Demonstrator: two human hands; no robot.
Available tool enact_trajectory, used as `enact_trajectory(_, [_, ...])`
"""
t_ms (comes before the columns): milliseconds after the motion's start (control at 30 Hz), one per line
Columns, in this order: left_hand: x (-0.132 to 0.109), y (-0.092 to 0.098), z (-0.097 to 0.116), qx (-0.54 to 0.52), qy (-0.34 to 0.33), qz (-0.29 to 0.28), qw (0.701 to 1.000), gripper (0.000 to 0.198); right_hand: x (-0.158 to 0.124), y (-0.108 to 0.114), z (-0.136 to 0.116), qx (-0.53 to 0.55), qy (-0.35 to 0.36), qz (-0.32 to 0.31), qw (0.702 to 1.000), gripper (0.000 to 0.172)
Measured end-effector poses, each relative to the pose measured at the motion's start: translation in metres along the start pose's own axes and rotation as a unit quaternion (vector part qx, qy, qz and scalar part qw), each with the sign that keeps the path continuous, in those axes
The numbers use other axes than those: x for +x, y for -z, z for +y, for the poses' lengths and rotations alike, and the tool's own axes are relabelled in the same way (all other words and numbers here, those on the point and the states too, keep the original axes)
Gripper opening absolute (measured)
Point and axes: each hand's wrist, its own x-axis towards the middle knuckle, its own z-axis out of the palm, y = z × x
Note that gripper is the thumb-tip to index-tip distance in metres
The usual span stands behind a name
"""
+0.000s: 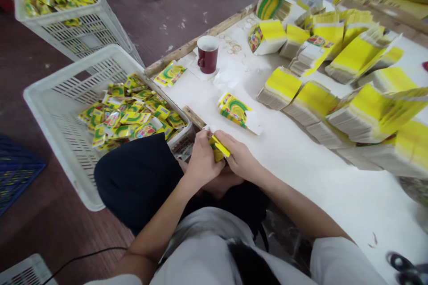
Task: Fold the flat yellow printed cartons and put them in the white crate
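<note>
At the table's edge, above my lap, a small yellow carton [218,148] is held between my two hands. My left hand [203,160] is closed around its left side, and my right hand [239,156] grips its right side with the fingers bent over it. Part of the carton is covered by my fingers. Just beyond them, a few flat yellow-and-green cartons [234,110] lie on the white tabletop [267,138]. To the left stands a white plastic crate [63,98] holding many small yellow-and-green packs [133,118].
Bundles of yellow-and-white cartons [312,98] cover the table's right side. A maroon mug [207,55] stands near the far left edge, beside another flat carton [170,74]. A second, filled crate [53,22] stands farther back. Black scissors [406,265] lie at lower right.
</note>
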Motion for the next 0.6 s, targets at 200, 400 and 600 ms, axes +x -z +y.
enact_trajectory(200, [0.0, 0.022, -0.008, 0.01, 0.042, 0.028, 0.999, 0.055, 0.001, 0.006, 0.015, -0.057, 0.035, -0.005, 0.998, 0.063])
enact_trajectory(400, [0.003, 0.043, -0.01, 0.067, -0.023, 0.0, 0.997, 0.057, 0.001, 0.012, 0.016, -0.095, 0.08, -0.063, 0.99, 0.037])
enact_trajectory(600, [0.007, 0.051, -0.003, 0.076, -0.064, -0.029, 0.995, 0.057, 0.002, 0.015, 0.014, -0.094, 0.05, -0.079, 0.991, 0.04])
